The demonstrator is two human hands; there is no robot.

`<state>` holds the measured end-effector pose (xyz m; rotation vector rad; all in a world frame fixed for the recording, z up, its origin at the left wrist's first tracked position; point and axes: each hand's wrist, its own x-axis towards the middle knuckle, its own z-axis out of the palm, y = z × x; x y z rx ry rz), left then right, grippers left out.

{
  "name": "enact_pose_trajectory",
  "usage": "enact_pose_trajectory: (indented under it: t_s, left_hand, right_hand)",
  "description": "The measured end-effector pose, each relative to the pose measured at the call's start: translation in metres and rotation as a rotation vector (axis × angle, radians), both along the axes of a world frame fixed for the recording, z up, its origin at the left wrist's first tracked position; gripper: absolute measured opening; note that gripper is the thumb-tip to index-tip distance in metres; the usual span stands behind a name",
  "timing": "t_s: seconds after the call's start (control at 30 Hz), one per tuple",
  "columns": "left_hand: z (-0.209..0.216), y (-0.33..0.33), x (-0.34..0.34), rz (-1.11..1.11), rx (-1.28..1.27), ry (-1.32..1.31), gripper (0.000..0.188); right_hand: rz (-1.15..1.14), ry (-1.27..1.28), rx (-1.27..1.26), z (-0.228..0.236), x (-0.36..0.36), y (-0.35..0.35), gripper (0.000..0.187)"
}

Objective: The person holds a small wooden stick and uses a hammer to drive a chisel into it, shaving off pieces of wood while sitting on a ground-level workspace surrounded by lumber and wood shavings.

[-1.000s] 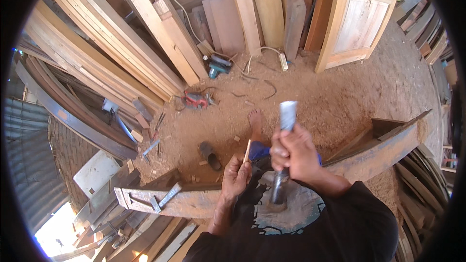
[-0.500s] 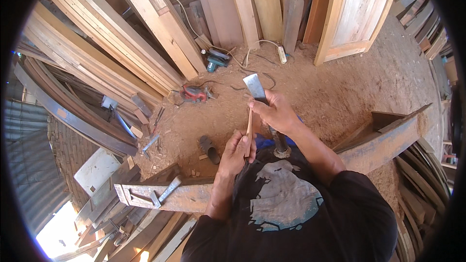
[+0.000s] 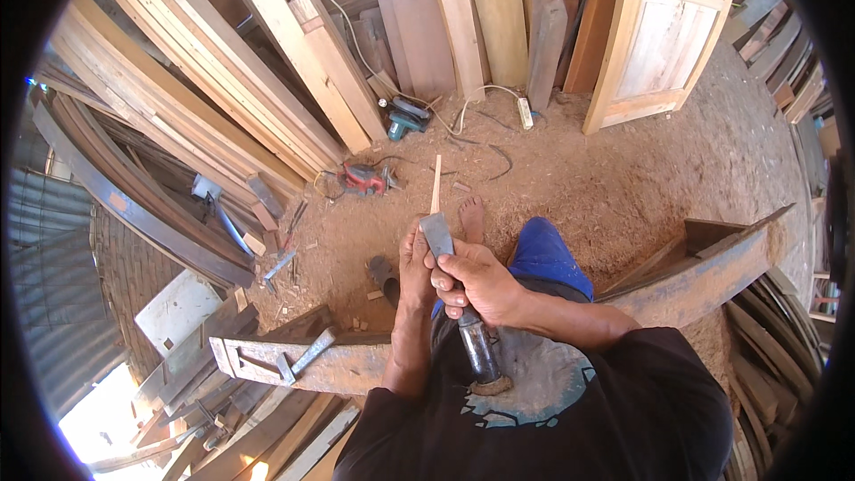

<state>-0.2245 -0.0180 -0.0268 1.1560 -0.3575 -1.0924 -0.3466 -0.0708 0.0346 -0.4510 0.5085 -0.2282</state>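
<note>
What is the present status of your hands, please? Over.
Right hand grips dark-handled, flat-bladed metal chisel. Left hand holds thin, pale wooden strip. Grey metal hammer lies apart, on weathered wooden beam.

I can count two hands: one left hand (image 3: 414, 260) and one right hand (image 3: 474, 278). They hold two things, one chisel (image 3: 436, 236) in the right and one thin wood stick (image 3: 436, 185) in the left. Just past the hands is one bare foot (image 3: 471, 216). One dark sandal (image 3: 381, 274) and one hammer (image 3: 309, 356) are left of the left hand. Far ahead of the hands are one teal circular saw (image 3: 405, 120), one red power tool (image 3: 363, 180), one power strip (image 3: 525, 113) and, to their right, one panel door (image 3: 663, 44). The planks (image 3: 497, 22) past the hands are too many to count.
</note>
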Motion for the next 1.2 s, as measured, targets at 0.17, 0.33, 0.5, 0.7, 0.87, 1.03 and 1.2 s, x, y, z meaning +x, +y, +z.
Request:
enact_pose_trajectory:
  t_s: [0.17,0.33,0.5,0.7,0.87,1.03,1.2]
  left_hand:
    - [-0.006,0.030,-0.007,-0.218,0.060,-0.420,0.030]
    - [-0.018,0.040,-0.015,-0.060,-0.063,0.028,0.034]
    - [0.014,0.002,-0.003,0.020,0.074,-0.290,0.034]
    - [0.016,0.006,0.004,-0.136,0.069,-0.650,0.033]
    - [0.027,0.011,-0.010,-0.106,0.022,-0.743,0.038]
    - [0.026,0.018,-0.013,-0.097,0.083,-0.766,0.035]
    - [0.001,0.070,-0.025,-0.245,0.210,-0.595,0.042]
  right_hand:
    - [-0.069,-0.052,-0.067,0.017,-0.019,-0.004,0.016]
    - [-0.105,-0.067,-0.057,0.012,-0.021,-0.002,0.011]
    - [0.085,-0.037,0.040,0.003,-0.002,0.000,0.013]
    - [0.035,-0.067,-0.021,0.004,-0.011,0.005,0.016]
    - [-0.022,-0.038,-0.056,0.009,-0.018,0.004,0.015]
    - [-0.050,-0.035,-0.044,0.006,-0.018,0.006,0.017]
    - [-0.352,-0.068,-0.147,0.029,-0.054,-0.018,0.015]
